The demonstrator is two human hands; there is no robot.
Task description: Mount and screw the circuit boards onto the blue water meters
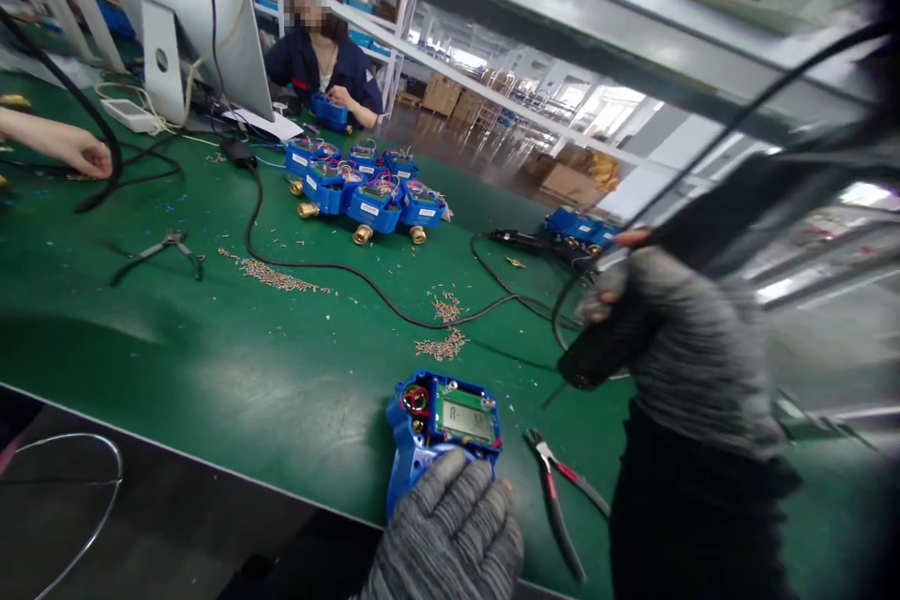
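A blue meter [402, 464] lies near the front edge of the green table, its top uncovered to a circuit board with a small display [465, 418] and wires. My left hand [454, 525], in a grey knit glove, is laid over the meter's near end; its thumb is hidden. My right hand [675, 328], gloved with bare fingertips, is wrapped round a black electric screwdriver [608, 347]. Its thin bit points down and left, above the table and apart from the meter. Motion blurs this hand. Red-handled pliers [552, 478] rest open between my hands.
Screws [277, 276] lie in loose piles with a second small heap [442, 344]. Several blue meters [376, 202] stand further back. A black cable [337, 267] crosses the green table [281, 375]. Other pliers [165, 248], a monitor [189, 19], a co-worker [327, 66] and another person's hand [91, 155] are beyond.
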